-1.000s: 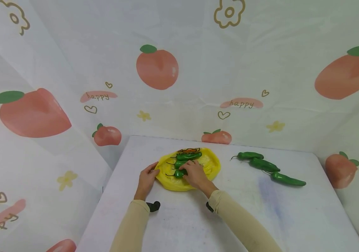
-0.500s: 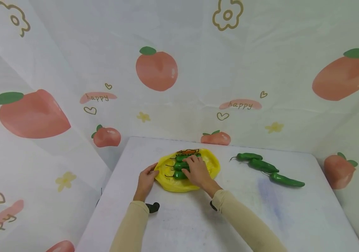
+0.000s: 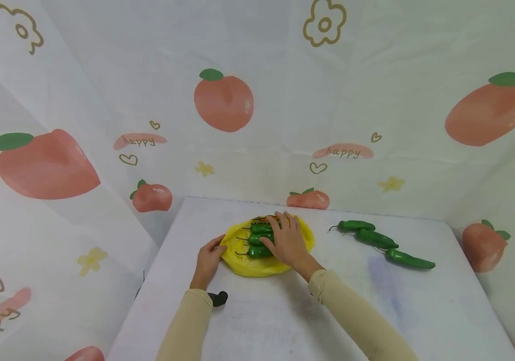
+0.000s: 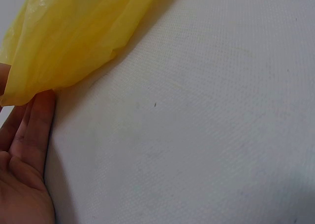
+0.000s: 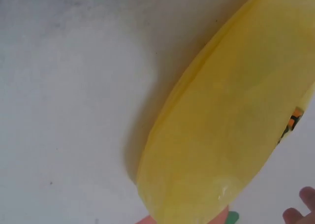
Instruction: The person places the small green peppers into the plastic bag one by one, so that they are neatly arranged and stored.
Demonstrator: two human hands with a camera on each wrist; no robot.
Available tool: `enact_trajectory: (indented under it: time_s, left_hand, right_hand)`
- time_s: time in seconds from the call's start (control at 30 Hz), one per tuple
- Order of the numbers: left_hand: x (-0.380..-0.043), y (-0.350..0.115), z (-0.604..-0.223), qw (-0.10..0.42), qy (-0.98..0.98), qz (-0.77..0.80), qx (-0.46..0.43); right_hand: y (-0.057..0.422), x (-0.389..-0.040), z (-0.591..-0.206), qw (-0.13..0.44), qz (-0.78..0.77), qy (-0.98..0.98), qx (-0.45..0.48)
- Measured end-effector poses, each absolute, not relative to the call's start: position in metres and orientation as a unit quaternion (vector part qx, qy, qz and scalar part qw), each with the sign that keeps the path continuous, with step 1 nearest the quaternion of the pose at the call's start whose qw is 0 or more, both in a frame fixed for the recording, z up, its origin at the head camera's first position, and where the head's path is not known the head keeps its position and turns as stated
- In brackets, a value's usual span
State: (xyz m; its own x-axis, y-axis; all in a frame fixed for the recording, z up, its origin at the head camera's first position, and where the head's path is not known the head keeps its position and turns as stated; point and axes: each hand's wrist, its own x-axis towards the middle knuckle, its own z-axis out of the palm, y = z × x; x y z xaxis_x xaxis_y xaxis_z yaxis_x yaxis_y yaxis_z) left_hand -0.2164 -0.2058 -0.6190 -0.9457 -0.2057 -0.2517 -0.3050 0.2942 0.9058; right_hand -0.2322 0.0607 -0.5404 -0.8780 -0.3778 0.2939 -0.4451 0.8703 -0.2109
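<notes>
A yellow plastic bag [image 3: 250,269] is spread in a rounded shape on the table, its upper side opened out and a dark and orange print at its far side. Three green peppers [image 3: 257,251] lie in a row inside it, stems to the left, partly covered by my right hand. My left hand [image 3: 206,261] pinches the bag's left rim, and in the left wrist view the yellow plastic [image 4: 74,42] passes between thumb and fingers. My right hand [image 3: 290,243] is over the peppers and the bag's right part, fingers spread. Only its fingertips [image 5: 307,197] show in the right wrist view.
Three more green peppers [image 3: 376,238] lie in a slanting line on the white table [image 3: 275,311], right of the bag. A printed white cloth [image 3: 266,165] hangs close behind and along the sides. A dark strap piece [image 3: 218,299] sticks out at my left wrist.
My right hand has let go of the nearest pepper and moved away from me and slightly right, its fingers opening out. The left hand keeps its place at the bag's rim.
</notes>
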Motion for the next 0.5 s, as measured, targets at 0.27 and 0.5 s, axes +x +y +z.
enact_trajectory:
  time_s: [0.27,0.5]
  left_hand:
    - [-0.217,-0.207,-0.621,0.042,0.802,0.575,-0.159]
    - [-0.218,-0.208,-0.623,0.046,0.797,0.581,-0.159]
  right_hand:
    - [0.074,-0.235,-0.538,0.075,0.111,-0.972,0.194]
    - [0.086,-0.235,-0.537,0.031,0.09,-0.981,0.169]
